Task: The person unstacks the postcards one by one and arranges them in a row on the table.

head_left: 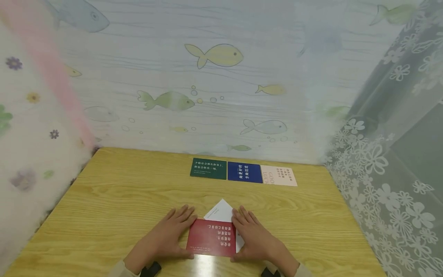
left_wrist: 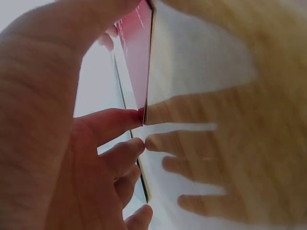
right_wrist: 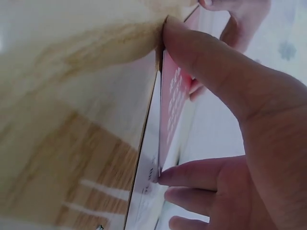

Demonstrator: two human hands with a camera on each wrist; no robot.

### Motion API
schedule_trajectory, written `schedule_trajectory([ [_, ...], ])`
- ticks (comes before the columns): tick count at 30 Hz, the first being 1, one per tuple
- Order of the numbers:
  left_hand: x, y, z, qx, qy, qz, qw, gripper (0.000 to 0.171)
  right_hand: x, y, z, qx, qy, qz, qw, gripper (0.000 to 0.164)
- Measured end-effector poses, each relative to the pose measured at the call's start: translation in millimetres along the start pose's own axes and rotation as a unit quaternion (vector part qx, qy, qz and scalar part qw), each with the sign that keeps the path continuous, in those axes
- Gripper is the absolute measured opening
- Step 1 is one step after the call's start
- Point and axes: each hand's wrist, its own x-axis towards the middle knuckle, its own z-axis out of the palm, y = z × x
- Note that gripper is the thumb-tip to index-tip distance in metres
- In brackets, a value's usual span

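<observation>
Several flowers [head_left: 33, 97] dot the pale fabric at the far left, with a soft pink strip [head_left: 55, 73] slanting down beside them. Next comes the wood-grained tabletop [head_left: 114, 192], backed by a sheet [head_left: 221, 111] printed with fish and bubbles. The left hand [head_left: 167, 236] holds the left side of a red card [head_left: 211, 237], thumb at the near corner and fingertips at the far one; a dark piece [head_left: 151, 269] sits at its wrist. Farther back lies a green card [head_left: 209, 169] with light lettering. The red card is at the near middle of the tabletop, over a white card [head_left: 221, 211] whose corner juts out behind it and whose edge shows at its right. A blue card [head_left: 245, 172] lies just beside the green one. The right hand [head_left: 256, 238] grips the red card's right side between thumb and fingers. Beyond it, a pale pink card [head_left: 280, 176] ends the back row, near the blue one. White flower-patterned netting [head_left: 391, 200] hangs at the far right.
</observation>
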Motion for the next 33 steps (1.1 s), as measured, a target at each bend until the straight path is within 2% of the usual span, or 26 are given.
schedule_trajectory([
  [9,-3.9,0.9,1.1,0.018,0.013,-0.002,0.9997,0.101,-3,-4,1,-0.018,0.02,-0.008,1.0,0.103],
  [21,-4.6,5.2,9.2,-0.021,0.015,-0.023,0.9994,0.102,-8,-3,6,-0.024,0.034,-0.001,0.999,0.099],
  [25,-5.0,5.8,11.5,-0.022,0.025,-0.021,0.9992,0.1,-11,1,8,-0.018,0.036,0.005,0.999,0.101],
  [33,-6.4,3.3,11.6,-0.012,0.043,-0.016,0.9989,0.099,-9,6,9,-0.006,0.048,-0.012,0.999,0.099],
])
